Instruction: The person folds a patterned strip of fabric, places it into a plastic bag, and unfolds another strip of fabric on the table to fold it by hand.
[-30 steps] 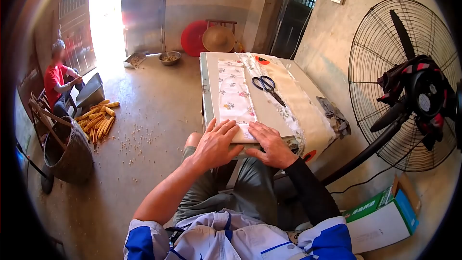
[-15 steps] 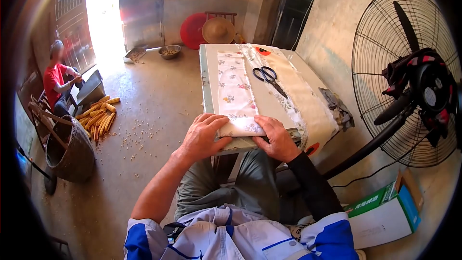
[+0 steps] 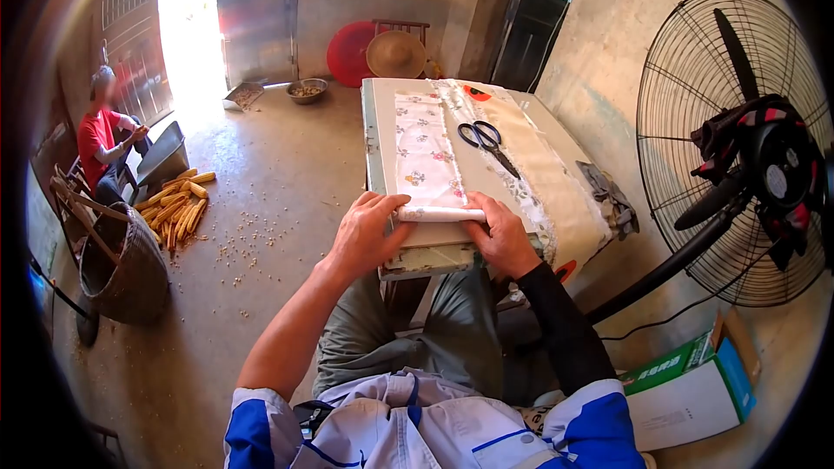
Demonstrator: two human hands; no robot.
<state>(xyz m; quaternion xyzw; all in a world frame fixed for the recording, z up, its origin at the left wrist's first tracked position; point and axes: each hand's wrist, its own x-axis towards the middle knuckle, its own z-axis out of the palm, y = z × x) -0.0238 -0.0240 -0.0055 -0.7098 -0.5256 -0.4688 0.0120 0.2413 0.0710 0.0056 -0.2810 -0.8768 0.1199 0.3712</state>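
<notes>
We see the left hand (image 3: 369,227) and right hand (image 3: 502,236) clamped on either end of the cloth (image 3: 423,152) at its rolled near edge; beyond, it lies on the table (image 3: 434,258); scissors (image 3: 493,150) lie to its right.

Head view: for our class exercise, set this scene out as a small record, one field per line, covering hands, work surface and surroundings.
Left hand: left hand, gripping the left end of the roll
Right hand: right hand, gripping its right end
Material: floral cloth strip, near end rolled, the rest flat
Surface: table
Tool: scissors, right of the strip
Floor, left: corn cobs
Nearby: seated person in red
Far right: fan
</notes>
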